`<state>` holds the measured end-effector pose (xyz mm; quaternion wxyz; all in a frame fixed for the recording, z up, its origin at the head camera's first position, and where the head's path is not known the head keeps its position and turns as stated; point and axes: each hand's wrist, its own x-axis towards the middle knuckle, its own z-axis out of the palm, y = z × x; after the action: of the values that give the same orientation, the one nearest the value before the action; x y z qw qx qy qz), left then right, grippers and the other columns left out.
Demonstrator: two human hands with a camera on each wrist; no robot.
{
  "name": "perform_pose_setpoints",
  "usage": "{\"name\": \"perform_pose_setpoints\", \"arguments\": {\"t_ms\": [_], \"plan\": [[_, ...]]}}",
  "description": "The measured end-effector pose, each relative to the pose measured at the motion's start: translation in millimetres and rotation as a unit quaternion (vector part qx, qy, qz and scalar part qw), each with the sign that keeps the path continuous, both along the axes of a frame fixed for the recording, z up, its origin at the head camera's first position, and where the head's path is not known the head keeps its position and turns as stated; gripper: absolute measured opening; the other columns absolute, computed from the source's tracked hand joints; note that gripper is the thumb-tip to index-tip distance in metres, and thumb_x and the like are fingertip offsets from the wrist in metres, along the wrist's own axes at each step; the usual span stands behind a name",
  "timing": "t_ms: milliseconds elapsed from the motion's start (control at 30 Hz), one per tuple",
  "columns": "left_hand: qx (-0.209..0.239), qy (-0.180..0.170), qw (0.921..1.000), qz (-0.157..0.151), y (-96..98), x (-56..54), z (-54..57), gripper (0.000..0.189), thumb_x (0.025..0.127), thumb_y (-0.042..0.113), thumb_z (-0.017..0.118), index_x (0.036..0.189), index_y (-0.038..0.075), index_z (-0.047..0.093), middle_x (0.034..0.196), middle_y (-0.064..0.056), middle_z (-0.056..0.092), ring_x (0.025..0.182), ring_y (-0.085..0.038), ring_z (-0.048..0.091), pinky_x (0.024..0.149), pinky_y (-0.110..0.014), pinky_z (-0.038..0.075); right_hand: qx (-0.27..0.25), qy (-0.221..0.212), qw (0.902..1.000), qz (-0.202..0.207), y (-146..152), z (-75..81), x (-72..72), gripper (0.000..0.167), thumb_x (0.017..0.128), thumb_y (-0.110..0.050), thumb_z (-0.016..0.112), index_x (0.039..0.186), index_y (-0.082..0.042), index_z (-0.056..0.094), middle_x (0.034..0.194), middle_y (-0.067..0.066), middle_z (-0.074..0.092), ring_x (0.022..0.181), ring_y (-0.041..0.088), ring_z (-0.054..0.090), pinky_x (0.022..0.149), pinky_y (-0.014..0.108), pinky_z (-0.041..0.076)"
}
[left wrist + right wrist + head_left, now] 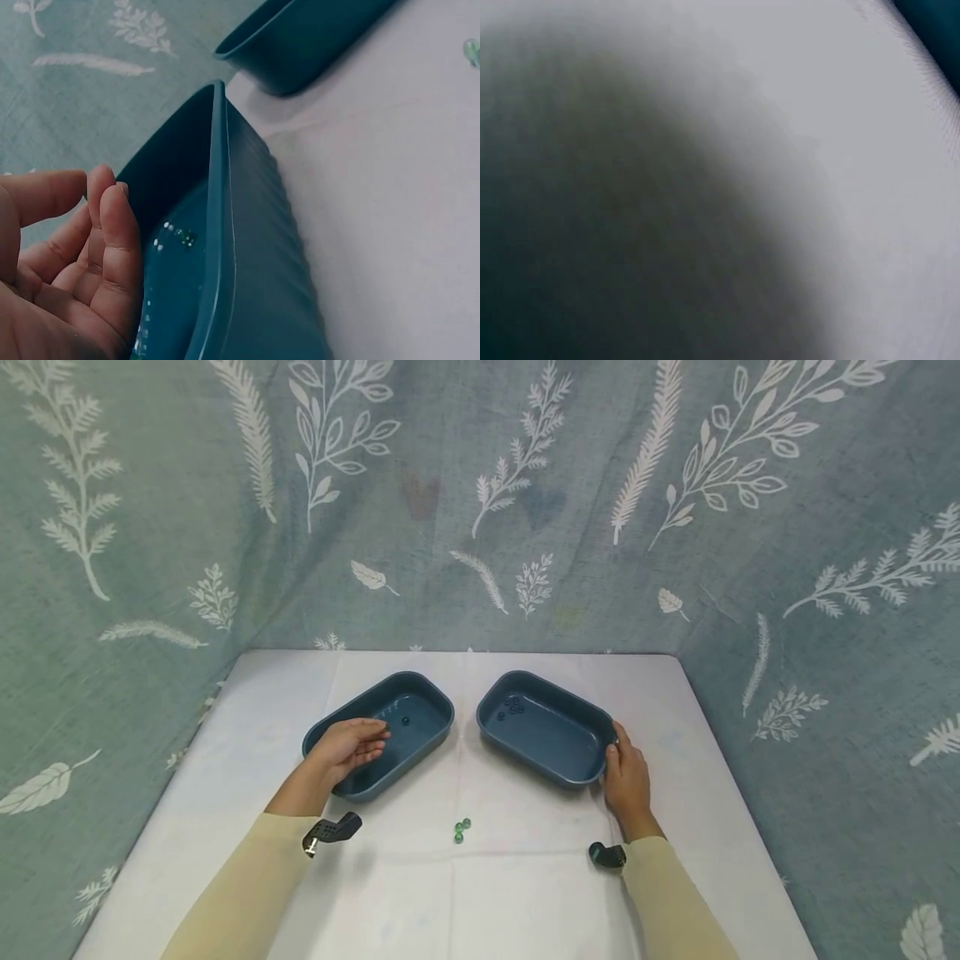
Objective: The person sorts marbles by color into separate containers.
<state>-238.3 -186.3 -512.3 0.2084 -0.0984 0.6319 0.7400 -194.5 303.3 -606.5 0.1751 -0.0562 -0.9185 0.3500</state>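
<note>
My left hand is over the left blue tray, thumb and fingertips drawn together. A small dark green bit shows at the fingertips, apparently a glass marble mostly hidden by them. One green marble lies on that tray's floor; in the left wrist view this marble glints beside the curled fingers. My right hand grips the near right end of the right blue tray. Several marbles are gathered at that tray's far left end. The right wrist view is mostly blurred and dark, without the hand.
Three green marbles lie close together on the white tablecloth, in front of the gap between the trays. A leaf-patterned cloth hangs behind the table and along both sides.
</note>
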Motion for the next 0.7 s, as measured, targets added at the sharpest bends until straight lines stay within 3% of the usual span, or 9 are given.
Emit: {"name": "perform_pose_setpoints", "arguments": {"t_ms": [333,467,700], "plan": [[0.005,-0.028,0.9992,0.029,-0.6,-4.2,-3.6,0.016,0.099,0.009,0.058,0.112,0.0,0.058,0.09,-0.004,0.07,0.073,-0.011,0.066,0.071,-0.025,0.058,0.009,0.014,0.9999,-0.001,-1.7,1.5,-2.0,0.047,0.106,-0.034,0.032,0.152,-0.023,0.034,0.121,0.02,0.06,0.104,0.037,0.053,0.091,0.057,0.043],[0.005,-0.046,0.9978,0.048,-3.8,-6.3,-5.8,0.018,0.099,0.01,0.058,0.115,0.002,0.057,0.092,-0.004,0.07,0.074,-0.012,0.065,0.07,-0.025,0.058,0.003,0.003,1.0,-0.001,-2.9,3.7,-1.1,0.047,0.106,-0.032,0.033,0.152,-0.024,0.034,0.126,0.019,0.058,0.107,0.037,0.053,0.093,0.057,0.043],[0.013,-0.073,0.9959,0.053,-4.1,-10.0,-9.7,0.025,0.099,0.011,0.058,0.122,0.001,0.055,0.091,-0.004,0.068,0.074,-0.011,0.066,0.07,-0.025,0.058,-0.004,-0.001,1.0,-0.002,-2.5,4.6,1.3,0.047,0.106,-0.032,0.034,0.152,-0.022,0.035,0.126,0.021,0.057,0.111,0.039,0.052,0.096,0.059,0.041]]}}
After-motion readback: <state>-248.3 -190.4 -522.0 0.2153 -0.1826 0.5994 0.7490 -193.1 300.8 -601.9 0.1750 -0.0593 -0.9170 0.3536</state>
